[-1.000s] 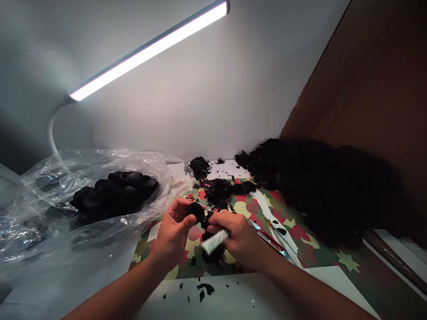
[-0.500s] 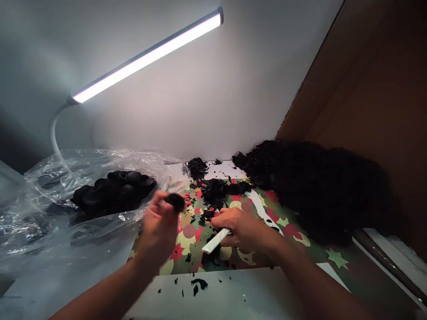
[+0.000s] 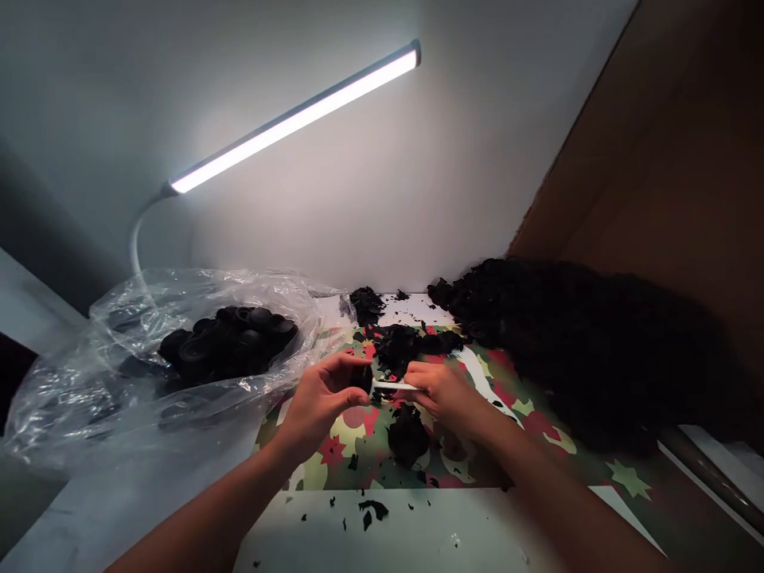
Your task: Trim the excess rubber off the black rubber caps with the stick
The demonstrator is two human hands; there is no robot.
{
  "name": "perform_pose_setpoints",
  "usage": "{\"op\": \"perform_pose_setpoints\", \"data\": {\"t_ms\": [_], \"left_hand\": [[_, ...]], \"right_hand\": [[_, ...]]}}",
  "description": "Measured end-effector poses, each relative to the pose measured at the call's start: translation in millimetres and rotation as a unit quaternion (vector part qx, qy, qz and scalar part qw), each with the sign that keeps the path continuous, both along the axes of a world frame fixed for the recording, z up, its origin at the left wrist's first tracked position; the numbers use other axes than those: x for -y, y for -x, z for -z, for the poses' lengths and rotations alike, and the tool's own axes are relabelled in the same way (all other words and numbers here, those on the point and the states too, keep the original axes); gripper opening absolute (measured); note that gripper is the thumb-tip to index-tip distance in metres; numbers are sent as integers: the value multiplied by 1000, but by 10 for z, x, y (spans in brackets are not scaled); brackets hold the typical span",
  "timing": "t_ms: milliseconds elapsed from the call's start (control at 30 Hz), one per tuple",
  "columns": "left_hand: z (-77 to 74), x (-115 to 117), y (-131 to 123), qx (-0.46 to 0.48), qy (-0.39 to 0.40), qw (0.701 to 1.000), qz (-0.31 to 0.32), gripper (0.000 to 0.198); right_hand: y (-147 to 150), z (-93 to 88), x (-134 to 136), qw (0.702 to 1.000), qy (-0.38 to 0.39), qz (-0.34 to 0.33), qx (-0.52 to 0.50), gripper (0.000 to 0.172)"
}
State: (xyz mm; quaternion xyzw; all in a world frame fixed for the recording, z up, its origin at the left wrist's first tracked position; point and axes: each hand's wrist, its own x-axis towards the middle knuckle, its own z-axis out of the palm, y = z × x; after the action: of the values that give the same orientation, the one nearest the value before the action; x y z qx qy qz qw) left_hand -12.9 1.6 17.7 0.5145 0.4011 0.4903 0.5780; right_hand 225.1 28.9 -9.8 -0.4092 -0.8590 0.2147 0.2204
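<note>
Between its thumb and fingers, my left hand (image 3: 322, 402) grips a round black rubber-like cap (image 3: 360, 377), turned edge-on. My right hand (image 3: 445, 394) is closed around a thin white flat stick (image 3: 395, 386) that points left, its tip at the cap; whether it touches the cap I cannot tell. Below the hands lies a small heap of black scraps (image 3: 408, 434) on a patterned red, green and yellow sheet (image 3: 334, 452). Another clump of black scraps (image 3: 394, 346) sits just behind them.
On the left, an open clear plastic bag (image 3: 113, 422) holds a pile of round black pieces (image 3: 230, 342). A large black heap (image 3: 585, 350) fills the right side against a cardboard wall (image 3: 662, 159). A lit bar lamp (image 3: 298, 119) hangs above on a bent neck.
My left hand has brought the black cap rightward to the white stick. My right hand has turned the stick from pointing down-left to lying level. The view has shifted slightly.
</note>
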Motion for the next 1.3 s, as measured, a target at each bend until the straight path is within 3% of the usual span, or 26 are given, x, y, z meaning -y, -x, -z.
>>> {"op": "perform_pose_setpoints", "data": {"t_ms": [100, 233, 367, 500, 600, 767, 933, 1033, 1200, 1300], "left_hand": [[-4, 33, 11, 2, -14, 1000, -1, 29], [19, 81, -14, 19, -8, 1000, 0, 27], [87, 53, -9, 23, 25, 999, -13, 24], [166, 14, -26, -2, 70, 997, 12, 25], [198, 27, -70, -57, 57, 997, 22, 23], [239, 80, -129, -163, -32, 986, 6, 24], [294, 113, -187, -172, -10, 985, -28, 20], [237, 97, -153, -161, -21, 985, -59, 21], [50, -20, 78, -81, -43, 987, -132, 22], [51, -41, 108, -90, -21, 992, -86, 19]], "right_hand": [[25, -6, -3, 1000, -21, 3, 18, 27], [-8, 6, -9, 993, -88, 34, 65, 41], [-166, 31, -89, 984, -116, 82, 103, 35], [-156, -58, -62, 983, -101, 141, -64, 31], [64, -159, 114, 973, -20, 118, -199, 17], [415, -154, 345, 973, 22, 49, -225, 11], [502, -79, 379, 978, -5, 63, -199, 24], [469, -54, 344, 979, -35, 93, -177, 23], [170, -50, 106, 953, 6, 237, -187, 20], [29, -81, 13, 960, 40, 215, -172, 28]]}}
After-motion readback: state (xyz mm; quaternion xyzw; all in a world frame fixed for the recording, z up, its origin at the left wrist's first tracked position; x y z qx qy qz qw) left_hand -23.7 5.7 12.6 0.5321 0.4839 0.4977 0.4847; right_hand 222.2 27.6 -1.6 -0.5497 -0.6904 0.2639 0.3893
